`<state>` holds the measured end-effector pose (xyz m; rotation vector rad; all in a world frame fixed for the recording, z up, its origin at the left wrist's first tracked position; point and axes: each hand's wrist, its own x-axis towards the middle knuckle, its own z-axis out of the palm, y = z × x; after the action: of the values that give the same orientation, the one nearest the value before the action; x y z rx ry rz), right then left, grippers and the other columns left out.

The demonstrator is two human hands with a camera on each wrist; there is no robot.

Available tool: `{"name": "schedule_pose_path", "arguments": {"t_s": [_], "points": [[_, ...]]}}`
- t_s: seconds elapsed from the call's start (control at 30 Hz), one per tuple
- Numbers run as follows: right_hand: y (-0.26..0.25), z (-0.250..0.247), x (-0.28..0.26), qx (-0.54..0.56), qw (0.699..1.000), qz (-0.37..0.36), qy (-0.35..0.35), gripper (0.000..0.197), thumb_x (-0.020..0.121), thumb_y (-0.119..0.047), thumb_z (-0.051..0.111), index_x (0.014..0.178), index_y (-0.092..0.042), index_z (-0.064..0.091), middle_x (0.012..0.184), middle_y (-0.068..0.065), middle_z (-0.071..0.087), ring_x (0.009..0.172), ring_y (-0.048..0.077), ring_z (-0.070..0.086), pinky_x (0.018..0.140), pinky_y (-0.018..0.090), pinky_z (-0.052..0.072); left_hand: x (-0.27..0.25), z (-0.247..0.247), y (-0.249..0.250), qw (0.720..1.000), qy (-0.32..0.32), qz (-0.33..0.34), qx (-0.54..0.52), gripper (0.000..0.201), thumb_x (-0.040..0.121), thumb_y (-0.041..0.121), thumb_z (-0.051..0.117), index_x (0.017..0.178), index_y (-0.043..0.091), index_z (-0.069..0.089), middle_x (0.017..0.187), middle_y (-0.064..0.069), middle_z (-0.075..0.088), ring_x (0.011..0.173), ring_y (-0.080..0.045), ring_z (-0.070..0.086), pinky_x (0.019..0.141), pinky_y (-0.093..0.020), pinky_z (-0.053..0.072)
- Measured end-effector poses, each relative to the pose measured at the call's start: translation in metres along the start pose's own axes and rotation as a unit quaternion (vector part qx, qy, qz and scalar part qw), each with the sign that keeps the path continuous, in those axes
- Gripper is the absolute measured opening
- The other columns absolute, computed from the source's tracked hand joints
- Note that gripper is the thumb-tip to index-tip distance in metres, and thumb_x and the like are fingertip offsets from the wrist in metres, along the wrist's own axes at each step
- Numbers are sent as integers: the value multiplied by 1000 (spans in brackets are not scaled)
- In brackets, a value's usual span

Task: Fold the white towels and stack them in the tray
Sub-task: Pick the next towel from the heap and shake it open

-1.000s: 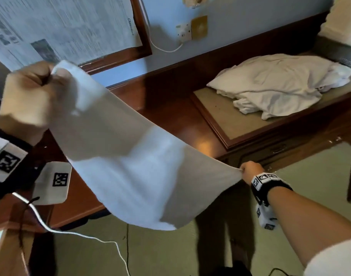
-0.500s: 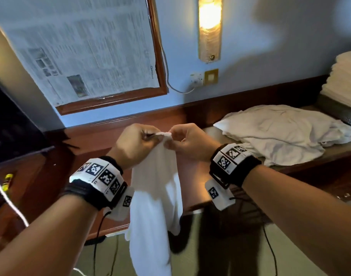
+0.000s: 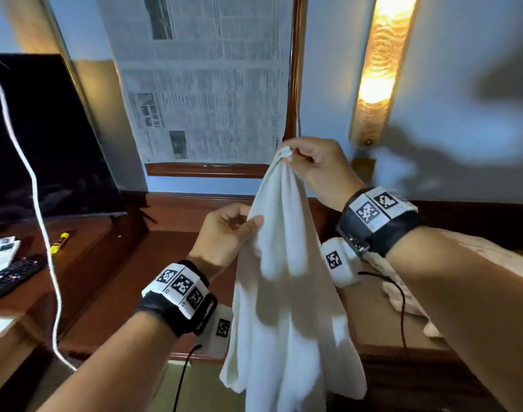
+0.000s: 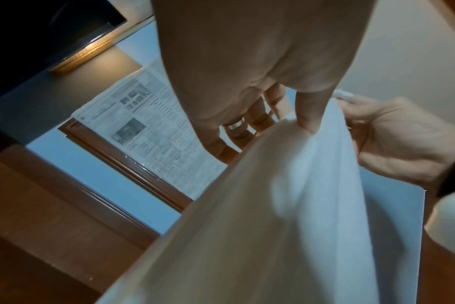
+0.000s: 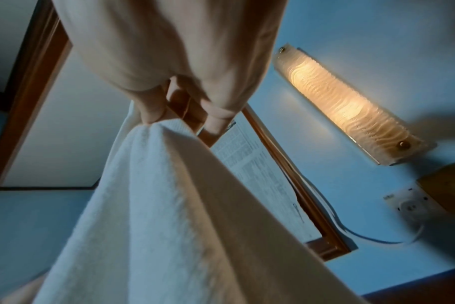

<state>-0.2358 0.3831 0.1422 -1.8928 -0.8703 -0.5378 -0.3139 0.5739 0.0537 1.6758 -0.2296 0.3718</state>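
One white towel [image 3: 284, 292] hangs doubled lengthwise in front of me, above the wooden desk. My right hand [image 3: 290, 157] is raised and pinches the gathered top corners; the right wrist view shows its fingers [image 5: 151, 115] clamped on the towel [image 5: 156, 205]. My left hand [image 3: 254, 226] is lower, at the towel's left edge. In the left wrist view its thumb [image 4: 309, 121] presses the towel [image 4: 286, 216] against the fingers behind it, with the right hand [image 4: 392, 142] just beyond. A pile of unfolded towels [image 3: 399, 295] lies mostly hidden behind my right arm. No tray is in view.
A dark TV screen [image 3: 46, 129] stands at the left, with a remote [image 3: 10, 278] and a yellow marker [image 3: 58, 242] on the desk [image 3: 120, 278] below it. A white cable [image 3: 31, 173] hangs down at the left. A newspaper-covered frame [image 3: 209, 84] and a lit wall lamp [image 3: 379, 63] are ahead.
The towel, stretched wide between both hands a second ago, was brought together at its top corners. Now the right hand alone holds them higher, and the left hand has slid down the edge.
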Motion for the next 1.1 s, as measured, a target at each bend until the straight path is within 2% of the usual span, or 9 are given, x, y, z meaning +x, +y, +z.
{"name": "schedule_pose_path", "arguments": {"t_s": [0.23,0.4,0.47,0.57,0.67,0.83,0.9,1.0,1.1], "points": [[11,-47,20,5,999,-10,48,22,95,-4,56,99,-20,70,90,-14,67,85,-4,62,80,14,48,1,53,-7,995,66,55,43,19,91,5,72,99,16,59,81,-7,63,67,-14,57,61,-21,48],[21,-71,20,8,997,12,72,21,94,-2,55,96,-18,69,87,-8,67,78,-6,60,75,12,45,-9,73,-51,990,-6,-28,140,5,92,28,67,95,24,68,83,1,73,76,-20,69,69,-37,60],[28,-80,18,-9,997,23,77,19,94,-5,56,95,-17,70,88,-3,68,81,0,61,76,15,47,-20,76,-71,972,-48,-77,216,28,89,41,57,81,16,67,75,-2,72,75,-27,69,68,-47,57],[41,-90,7,-33,995,64,68,14,95,-8,58,95,-14,70,90,4,69,81,9,61,75,20,48,-20,76,-79,968,-27,-98,228,32,93,39,54,79,13,66,73,-3,71,74,-24,68,69,-42,55],[46,-89,-7,-111,988,109,-9,13,96,-11,60,99,-4,71,97,12,70,85,19,63,79,26,48,-3,72,-66,969,-16,-75,236,20,97,19,58,83,11,69,78,-4,71,79,-23,66,71,-36,50],[22,-46,-44,-195,918,100,-330,16,92,-14,65,100,-21,77,119,-9,63,107,5,57,98,21,39,23,65,-28,959,-31,-39,278,20,94,17,64,75,15,71,67,2,67,70,-18,61,58,-23,41],[17,-20,-62,-217,885,96,-400,12,91,-15,67,95,-19,77,112,-2,63,99,11,57,85,15,38,27,59,-14,963,-10,-23,270,18,90,16,66,74,17,75,65,6,68,66,-10,60,55,-13,38],[23,11,-73,-228,907,81,-345,19,89,-12,65,74,-1,67,99,13,61,91,26,58,83,32,44,23,47,7,971,7,8,239,15,86,21,72,71,19,75,68,7,72,65,-1,64,58,-10,44],[13,23,-62,-228,936,84,-253,21,90,-9,57,70,-10,60,88,3,50,85,23,50,77,32,39,9,23,10,977,37,39,207,15,90,24,72,78,16,76,70,3,73,65,-8,64,63,-23,49]]}}
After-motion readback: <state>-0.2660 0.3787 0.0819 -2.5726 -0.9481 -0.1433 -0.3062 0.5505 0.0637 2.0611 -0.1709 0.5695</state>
